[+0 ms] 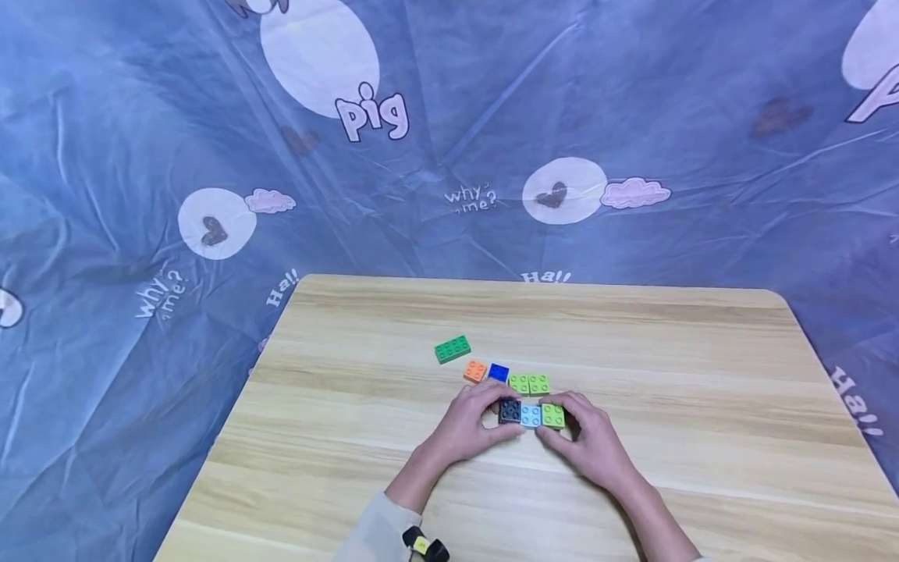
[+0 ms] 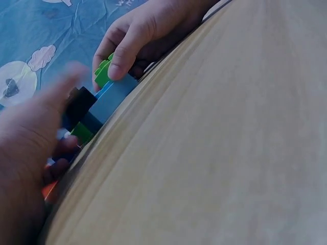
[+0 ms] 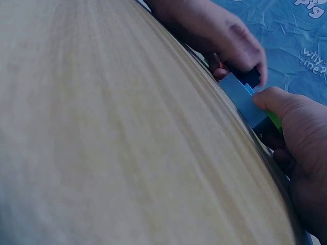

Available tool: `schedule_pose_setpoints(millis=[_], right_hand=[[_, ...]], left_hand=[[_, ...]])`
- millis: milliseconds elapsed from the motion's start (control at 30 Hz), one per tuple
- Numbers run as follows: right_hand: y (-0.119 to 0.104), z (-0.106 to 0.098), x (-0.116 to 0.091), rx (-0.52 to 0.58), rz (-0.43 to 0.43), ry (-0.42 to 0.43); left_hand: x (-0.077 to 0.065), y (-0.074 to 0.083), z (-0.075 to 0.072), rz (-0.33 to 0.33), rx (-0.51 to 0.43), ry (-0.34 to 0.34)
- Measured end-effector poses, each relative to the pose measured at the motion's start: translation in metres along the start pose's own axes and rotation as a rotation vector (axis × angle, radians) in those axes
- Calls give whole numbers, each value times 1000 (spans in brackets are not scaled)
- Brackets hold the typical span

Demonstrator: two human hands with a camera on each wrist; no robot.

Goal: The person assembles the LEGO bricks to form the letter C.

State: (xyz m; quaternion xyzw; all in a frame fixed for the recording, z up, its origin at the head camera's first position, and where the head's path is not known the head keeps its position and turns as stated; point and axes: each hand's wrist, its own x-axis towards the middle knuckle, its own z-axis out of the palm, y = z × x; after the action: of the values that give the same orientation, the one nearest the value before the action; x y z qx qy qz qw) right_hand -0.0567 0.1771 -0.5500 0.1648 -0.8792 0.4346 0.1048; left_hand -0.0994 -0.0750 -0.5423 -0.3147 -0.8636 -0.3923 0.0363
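Observation:
A black toy building brick (image 1: 509,410), a light blue brick (image 1: 531,416) and a lime green brick (image 1: 552,416) stand in a row, touching. In the left wrist view the light blue brick (image 2: 113,97) reaches down below the lime green one (image 2: 103,73), which appears to sit on top of it. My left hand (image 1: 467,421) holds the black brick between thumb and fingers; its thumb is blurred in the left wrist view. From the other side my right hand (image 1: 590,437) pinches the lime green brick, its thumb near the light blue brick's side.
Behind the hands lie two lime green bricks (image 1: 529,384), a dark blue brick (image 1: 499,372), an orange brick (image 1: 474,371) and a longer green brick (image 1: 453,349). The wooden table (image 1: 337,375) meets a blue printed cloth (image 1: 421,156) at its back edge.

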Motion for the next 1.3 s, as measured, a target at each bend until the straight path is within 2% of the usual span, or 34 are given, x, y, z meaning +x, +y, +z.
schedule_pose_setpoints(millis=[67,133,200,267,367,467,600,933,1133,1300], right_hand=[[-1,1,0,2,-3,3],[-2,1,0,10,0,4],[-3,2,0,15,8,3],[-4,2,0,17,16,0],[-5,2,0,18,24,-5],[-5,2,0,8,28,-9],[-5,0,0,-4,33,-14],[-4,-1,1,-3,28,-13],[-4,-3,2,3,30,-15],[-5,-2,2,-3,34,-17]], left_hand=[[2,-3,-4,52,-38,124],[4,-8,-10,77,-58,261],[5,-15,-16,49,-41,378],[5,-23,-22,-24,-10,434],[4,-33,-27,-136,44,424],[2,-39,-29,-193,78,367],[2,-39,-29,-212,73,335],[4,-38,-30,-190,54,352],[6,-37,-29,-214,102,337],[6,-33,-28,-263,170,290]])
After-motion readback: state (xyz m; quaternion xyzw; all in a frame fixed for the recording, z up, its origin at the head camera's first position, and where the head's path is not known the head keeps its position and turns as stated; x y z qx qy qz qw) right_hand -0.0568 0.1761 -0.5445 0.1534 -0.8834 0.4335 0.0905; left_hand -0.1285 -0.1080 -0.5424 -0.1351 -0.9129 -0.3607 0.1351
